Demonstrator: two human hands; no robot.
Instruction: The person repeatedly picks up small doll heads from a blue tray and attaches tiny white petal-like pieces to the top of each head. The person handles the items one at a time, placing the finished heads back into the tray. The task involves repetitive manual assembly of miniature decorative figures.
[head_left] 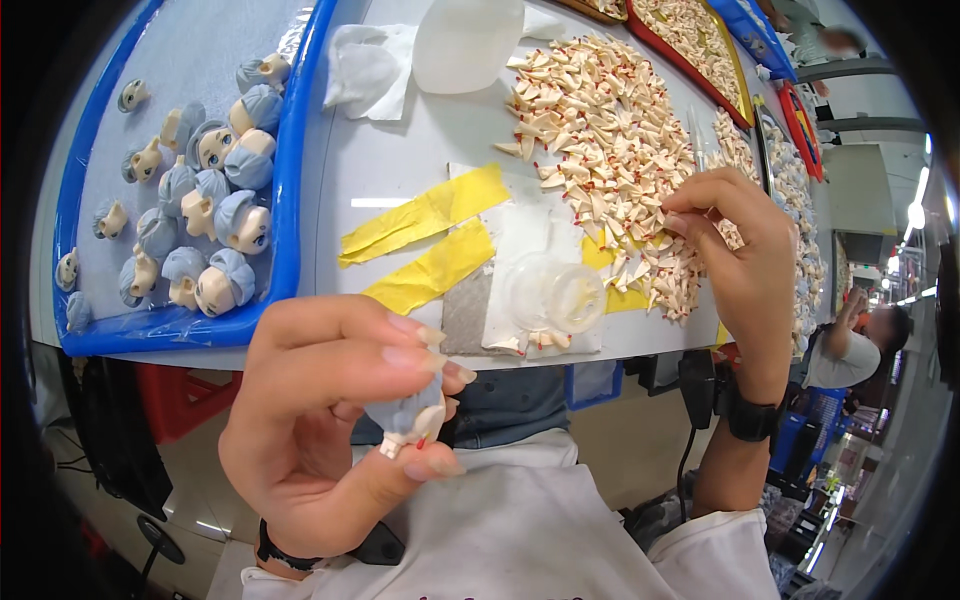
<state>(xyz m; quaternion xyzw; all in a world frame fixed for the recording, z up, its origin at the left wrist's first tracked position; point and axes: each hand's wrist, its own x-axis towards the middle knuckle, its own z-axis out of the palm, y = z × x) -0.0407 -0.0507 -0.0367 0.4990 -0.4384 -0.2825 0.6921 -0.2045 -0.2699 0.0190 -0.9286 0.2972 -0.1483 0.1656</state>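
Low in front of my body, my left hand [300, 420] pinches a small doll head [408, 412] with blue-grey hair between thumb and fingertips. The head's pale neck end points down, with a spot of red beside it. Over at the right, my right hand [748, 230] has its thumb and forefinger pressed together at the edge of a heap of small cream pieces [600, 130] with red tips. Whatever sits between those fingertips is too small to tell. A clear little jar [572, 297] stands near the table's front edge, with a few cream pieces by it.
At left, a blue tray [287, 215] holds several finished-looking doll heads. Yellow tape strips [425, 215] lie mid-table, near a white tissue [365, 70] and a translucent container [467, 45]. A red-rimmed tray [690, 65] of cream pieces sits behind the heap. Another person [850, 345] is at far right.
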